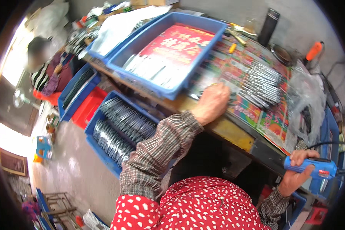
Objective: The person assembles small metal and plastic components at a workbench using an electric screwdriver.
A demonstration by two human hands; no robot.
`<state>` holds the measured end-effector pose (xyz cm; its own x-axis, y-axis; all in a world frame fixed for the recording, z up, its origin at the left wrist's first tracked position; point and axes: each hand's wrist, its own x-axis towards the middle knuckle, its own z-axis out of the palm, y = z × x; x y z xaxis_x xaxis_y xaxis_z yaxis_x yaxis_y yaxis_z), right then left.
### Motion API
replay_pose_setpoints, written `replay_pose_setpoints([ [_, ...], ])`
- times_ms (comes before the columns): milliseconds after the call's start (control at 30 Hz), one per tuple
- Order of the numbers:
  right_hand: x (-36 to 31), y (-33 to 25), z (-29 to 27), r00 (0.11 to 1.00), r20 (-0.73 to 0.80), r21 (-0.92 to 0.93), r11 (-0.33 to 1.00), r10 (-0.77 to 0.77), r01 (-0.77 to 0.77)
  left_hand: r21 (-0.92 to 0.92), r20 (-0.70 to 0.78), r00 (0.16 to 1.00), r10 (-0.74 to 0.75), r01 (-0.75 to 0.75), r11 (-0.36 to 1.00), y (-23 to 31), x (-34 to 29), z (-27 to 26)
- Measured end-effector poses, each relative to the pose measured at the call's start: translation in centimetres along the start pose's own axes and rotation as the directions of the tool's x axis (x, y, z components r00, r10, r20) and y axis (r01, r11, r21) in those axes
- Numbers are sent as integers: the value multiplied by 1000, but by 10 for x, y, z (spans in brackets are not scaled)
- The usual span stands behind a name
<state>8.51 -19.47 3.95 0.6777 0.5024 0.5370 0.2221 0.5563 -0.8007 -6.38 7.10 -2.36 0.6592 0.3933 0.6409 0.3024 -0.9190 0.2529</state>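
My left hand (pixel 214 100) is over the near edge of the worktable, just right of a blue plastic tray (pixel 172 93). Its fingers are curled down and slightly blurred; whatever lies under them is hidden. At the right, off the table's edge, my right hand (pixel 297 174) is wrapped around a blue corded power tool (pixel 319 168) with a cylindrical body. To the right of my left hand, a stack of slim silver metal parts (pixel 260 84) rests on a colourful printed sheet (pixel 253 115). Inside the tray are a red printed sheet (pixel 180 42) and more slim metal pieces (pixel 151 71).
Below the table at left, a blue crate (pixel 89 132) holds rows of metal parts. A clear plastic bag (pixel 304 99), a black flask (pixel 269 27) and an orange-handled tool (pixel 314 50) stand along the right and back. A person (pixel 51 73) sits at far left.
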Motion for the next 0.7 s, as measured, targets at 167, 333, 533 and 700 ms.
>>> replay_pose_setpoints([
  [167, 2, -3, 4, 1000, 3, 14, 1000, -2, 2, -135, 97, 994, -54, 67, 988, 3, 6, -9],
  [333, 2, -5, 8, 1000, 4, 27, 1000, -3, 2, -272, 80, 993, -89, 108, 956, 7, 18, -21],
  [533, 5, -6, 7, 1000, -12, 34, 999, -10, 11, -584, -111, 932, -344, 218, 782, 19, 34, -25],
  [700, 5, -4, 5, 1000, -5, 63, 998, 4, -4, -650, -116, 882, -456, 280, 707, 12, 17, -10],
])
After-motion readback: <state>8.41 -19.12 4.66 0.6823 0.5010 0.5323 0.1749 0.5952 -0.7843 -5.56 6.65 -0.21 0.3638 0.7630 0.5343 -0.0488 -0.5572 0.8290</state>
